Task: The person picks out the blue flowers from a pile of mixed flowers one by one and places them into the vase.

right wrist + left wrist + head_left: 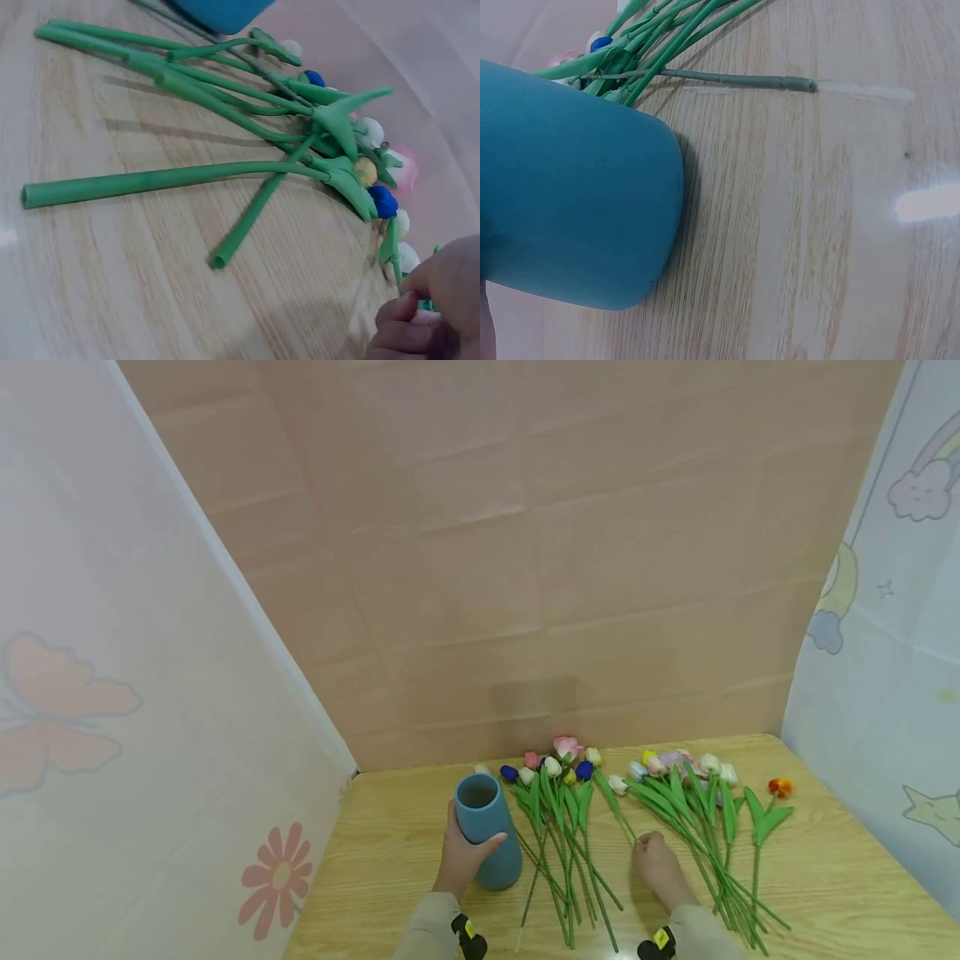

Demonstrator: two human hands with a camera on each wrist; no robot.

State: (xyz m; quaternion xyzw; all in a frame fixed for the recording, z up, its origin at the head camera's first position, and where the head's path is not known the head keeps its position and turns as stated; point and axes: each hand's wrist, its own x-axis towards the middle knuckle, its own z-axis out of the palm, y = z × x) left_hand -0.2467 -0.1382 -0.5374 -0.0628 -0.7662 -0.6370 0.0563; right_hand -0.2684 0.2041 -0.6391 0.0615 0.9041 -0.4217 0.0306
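Note:
My left hand (459, 858) grips a blue vase (501, 866) around its side, with the thumb across the front. The vase is slightly tilted, its dark mouth facing up, and in the left wrist view its smooth blue wall (577, 187) fills the left side. My right hand (660, 870) pinches the lower stem of a pale tulip (617, 807), whose flower points away toward the back. Curled fingers hide the stem's end. Between the hands lies a bunch of artificial tulips (567, 843) with white, blue and pink heads and green stems.
Right of my right hand lies another bunch of tulips (708, 827) in white, yellow and lilac. A single orange tulip (780, 787) lies beyond it. The wooden table (390, 835) meets a brown backdrop (450, 610) behind and printed white curtains (187, 693) at the sides.

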